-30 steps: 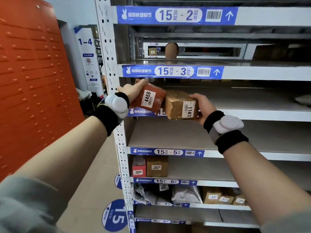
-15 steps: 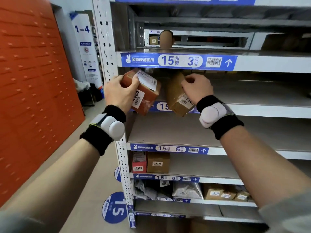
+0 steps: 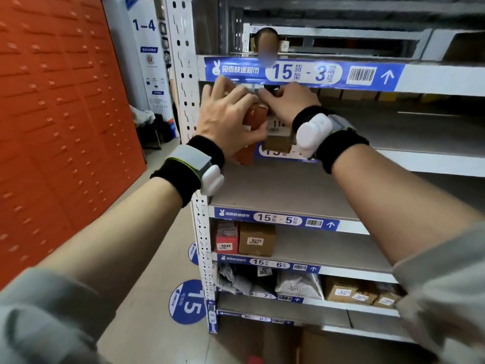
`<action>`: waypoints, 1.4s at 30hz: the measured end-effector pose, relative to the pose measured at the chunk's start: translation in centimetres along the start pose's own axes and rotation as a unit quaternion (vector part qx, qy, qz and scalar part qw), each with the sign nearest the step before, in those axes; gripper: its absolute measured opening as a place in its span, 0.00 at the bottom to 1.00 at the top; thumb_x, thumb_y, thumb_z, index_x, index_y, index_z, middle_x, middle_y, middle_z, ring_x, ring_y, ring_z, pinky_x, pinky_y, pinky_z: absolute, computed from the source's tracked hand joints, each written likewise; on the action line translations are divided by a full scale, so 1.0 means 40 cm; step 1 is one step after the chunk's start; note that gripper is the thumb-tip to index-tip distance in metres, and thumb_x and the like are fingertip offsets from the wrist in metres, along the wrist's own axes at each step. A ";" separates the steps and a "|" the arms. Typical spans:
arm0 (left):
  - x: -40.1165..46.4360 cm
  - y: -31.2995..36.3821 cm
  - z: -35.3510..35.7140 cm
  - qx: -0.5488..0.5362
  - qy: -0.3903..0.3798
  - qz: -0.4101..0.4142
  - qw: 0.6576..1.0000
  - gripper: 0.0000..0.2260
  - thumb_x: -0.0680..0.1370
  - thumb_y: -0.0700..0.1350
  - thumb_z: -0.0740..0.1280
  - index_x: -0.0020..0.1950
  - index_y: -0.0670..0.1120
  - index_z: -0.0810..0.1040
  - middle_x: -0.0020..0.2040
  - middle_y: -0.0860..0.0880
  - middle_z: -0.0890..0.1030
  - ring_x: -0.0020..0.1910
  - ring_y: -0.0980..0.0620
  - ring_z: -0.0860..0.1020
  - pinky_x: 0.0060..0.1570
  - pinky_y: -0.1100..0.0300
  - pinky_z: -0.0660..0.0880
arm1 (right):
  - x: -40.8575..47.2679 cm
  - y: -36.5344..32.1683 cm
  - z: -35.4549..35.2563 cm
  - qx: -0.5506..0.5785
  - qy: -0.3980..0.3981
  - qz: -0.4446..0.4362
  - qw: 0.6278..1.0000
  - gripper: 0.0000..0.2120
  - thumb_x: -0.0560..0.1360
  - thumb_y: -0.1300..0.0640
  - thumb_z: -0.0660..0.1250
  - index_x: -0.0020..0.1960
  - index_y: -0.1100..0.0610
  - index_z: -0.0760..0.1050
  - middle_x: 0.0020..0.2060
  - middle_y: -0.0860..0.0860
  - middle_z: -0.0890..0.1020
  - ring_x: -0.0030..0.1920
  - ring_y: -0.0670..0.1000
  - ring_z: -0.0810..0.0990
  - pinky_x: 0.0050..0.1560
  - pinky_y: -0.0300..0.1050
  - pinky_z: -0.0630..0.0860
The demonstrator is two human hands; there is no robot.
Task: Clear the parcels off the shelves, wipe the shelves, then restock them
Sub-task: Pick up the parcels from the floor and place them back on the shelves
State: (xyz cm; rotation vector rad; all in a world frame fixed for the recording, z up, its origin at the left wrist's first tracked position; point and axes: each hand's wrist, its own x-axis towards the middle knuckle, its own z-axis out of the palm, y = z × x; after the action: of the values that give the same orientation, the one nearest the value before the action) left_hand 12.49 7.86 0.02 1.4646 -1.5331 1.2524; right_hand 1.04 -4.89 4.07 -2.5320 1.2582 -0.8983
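Note:
My left hand (image 3: 231,119) grips a red-brown parcel (image 3: 253,119), held upright at the left end of the shelf below the blue "15-3" label (image 3: 301,73). Right beside it, my right hand (image 3: 288,103) holds a brown cardboard parcel (image 3: 278,137) whose white number label is partly hidden by my fingers. The two parcels touch each other at the shelf's front edge. My hands cover the tops of both parcels. Both wrists wear black bands with white devices.
The "15-5" shelf (image 3: 283,195) is bare. Below it stand a red box (image 3: 227,236) and a brown box (image 3: 256,239); lower shelves hold bags and cartons. An orange locker wall (image 3: 52,127) is on the left. A person's head shows behind the rack.
Both hands have rotated over the parcels and brought them together, standing them more upright at the shelf edge. The view has shifted down slightly and closer to the rack.

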 end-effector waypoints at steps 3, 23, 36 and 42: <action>0.002 -0.014 -0.009 0.000 0.010 0.004 1.000 0.20 0.71 0.61 0.67 0.49 0.46 0.82 0.46 0.50 0.82 0.49 0.40 0.76 0.47 0.45 0.73 | -0.005 0.010 -0.002 0.033 -0.005 -0.013 0.999 0.28 0.75 0.28 0.57 0.33 0.52 0.69 0.37 0.52 0.78 0.41 0.56 0.76 0.42 0.46 0.66; -0.022 -0.154 0.124 -0.064 -0.137 -0.050 0.987 0.28 0.76 0.62 0.63 0.69 0.45 0.73 0.64 0.46 0.76 0.65 0.42 0.70 0.66 0.54 0.66 | 0.000 0.102 0.107 0.211 0.040 -0.079 0.974 0.28 0.78 0.39 0.66 0.69 0.57 0.69 0.65 0.52 0.76 0.62 0.48 0.76 0.64 0.42 0.74; 0.014 -0.274 0.190 0.062 -0.287 0.063 0.954 0.53 0.59 0.60 0.80 0.74 0.41 0.58 0.68 0.39 0.68 0.65 0.38 0.68 0.65 0.42 0.63 | 0.058 0.119 0.189 0.272 -0.011 -0.080 0.959 0.43 0.75 0.49 0.75 0.81 0.56 0.54 0.69 0.48 0.75 0.67 0.43 0.73 0.69 0.41 0.71; 0.019 -0.265 0.176 0.066 -0.281 0.080 0.954 0.53 0.58 0.59 0.80 0.73 0.40 0.59 0.66 0.38 0.69 0.62 0.37 0.69 0.62 0.42 0.66 | 0.051 0.139 0.216 0.253 -0.031 -0.083 0.963 0.57 0.66 0.54 0.83 0.82 0.54 0.48 0.71 0.48 0.73 0.68 0.43 0.71 0.66 0.39 0.70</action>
State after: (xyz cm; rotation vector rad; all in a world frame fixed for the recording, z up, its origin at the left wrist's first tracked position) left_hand 23.79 1.97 0.49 1.9311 -1.9991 1.0934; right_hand 3.34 -10.86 -4.21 -2.2480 0.6876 -1.0098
